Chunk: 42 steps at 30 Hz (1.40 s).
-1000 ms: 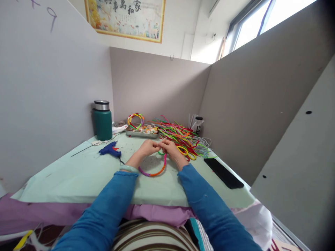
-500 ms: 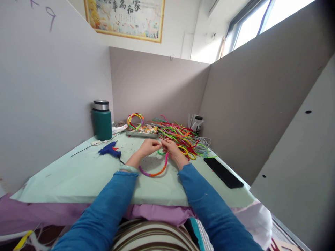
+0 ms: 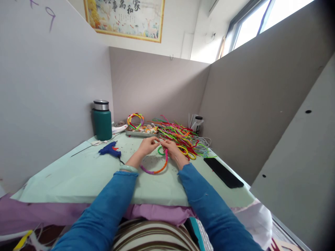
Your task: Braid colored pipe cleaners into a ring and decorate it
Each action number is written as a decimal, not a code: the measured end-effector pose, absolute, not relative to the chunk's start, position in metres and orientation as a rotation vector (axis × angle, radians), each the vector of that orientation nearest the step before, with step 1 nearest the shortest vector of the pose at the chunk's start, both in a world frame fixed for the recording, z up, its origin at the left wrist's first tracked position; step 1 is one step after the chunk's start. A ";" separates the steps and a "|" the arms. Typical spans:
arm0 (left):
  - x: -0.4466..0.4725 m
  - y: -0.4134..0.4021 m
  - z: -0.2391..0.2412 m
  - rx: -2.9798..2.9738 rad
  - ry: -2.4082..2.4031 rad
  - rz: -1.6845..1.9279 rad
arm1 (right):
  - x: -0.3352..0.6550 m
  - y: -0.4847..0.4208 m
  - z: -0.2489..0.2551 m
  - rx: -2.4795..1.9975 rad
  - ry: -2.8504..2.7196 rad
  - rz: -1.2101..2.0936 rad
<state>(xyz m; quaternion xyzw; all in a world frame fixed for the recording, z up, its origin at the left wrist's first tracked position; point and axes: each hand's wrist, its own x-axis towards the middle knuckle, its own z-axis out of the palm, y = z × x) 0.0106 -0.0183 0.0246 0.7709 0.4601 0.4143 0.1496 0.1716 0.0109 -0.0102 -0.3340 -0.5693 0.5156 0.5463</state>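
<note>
A curved headband [image 3: 159,171] wrapped in fuzzy purple, orange and pink pipe cleaner hangs in an arc below my hands. My right hand [image 3: 170,147] is closed, its fingers pinching near the headband's pink end. My left hand [image 3: 148,145] meets it fingertip to fingertip, thumb and fingers pressed together; what lies in that pinch is too small to make out. Just under the right fingers shows a green fuzzy loop [image 3: 160,150], partly hidden by the hand. Yellow loops [image 3: 190,153] lie beside my right wrist.
A blue glue gun [image 3: 110,149] lies left of my hands, near a green bottle [image 3: 102,122]. Behind stand a metal tray [image 3: 141,134] of small pieces, finished colourful hoops [image 3: 135,121] and a pipe cleaner heap [image 3: 178,132]. A black flat slab [image 3: 223,172] lies right. Partitions enclose the table.
The headband's lower arc has swung slightly upward and to the right. My left fingers have shifted a little up and left; the right hand has barely moved.
</note>
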 end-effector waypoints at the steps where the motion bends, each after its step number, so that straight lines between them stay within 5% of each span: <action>1: 0.010 -0.017 0.024 2.213 1.325 1.191 | 0.172 0.011 -0.010 -0.795 -1.358 1.214; 28: 0.005 -0.008 0.020 2.275 1.441 0.955 | 0.171 0.000 -0.002 -0.810 -1.716 0.708; 42: 0.005 -0.006 0.017 2.231 1.344 0.911 | 0.169 -0.001 -0.001 -0.782 -1.703 0.804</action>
